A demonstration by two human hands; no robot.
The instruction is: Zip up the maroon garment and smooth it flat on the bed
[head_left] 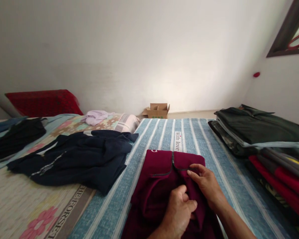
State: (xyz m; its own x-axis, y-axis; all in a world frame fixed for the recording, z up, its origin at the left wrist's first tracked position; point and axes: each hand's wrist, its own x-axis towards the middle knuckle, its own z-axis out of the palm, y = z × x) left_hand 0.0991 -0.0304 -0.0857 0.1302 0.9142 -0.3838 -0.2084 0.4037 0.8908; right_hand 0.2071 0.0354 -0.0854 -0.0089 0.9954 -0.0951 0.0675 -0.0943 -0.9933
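A maroon zip-up jacket [159, 162] lies folded on the striped blue bedding, its dark zipper running down from the top edge. Its loose upper part, a collar or hood, is gathered toward me. My right hand [208, 184] pinches the cloth at the right side, thumb and forefinger near the dark-trimmed edge. Curled over the middle of the same jacket, my left hand [178, 209] has its fingers closed on the fabric; some fingertips are hidden in the folds.
A navy jacket [89, 159] lies spread at left, with a black garment [20, 136] and a lilac cloth [96, 117] beyond. Stacks of folded clothes, a dark green one [261, 124] on top, stand at right. A cardboard box [158, 110] sits by the wall.
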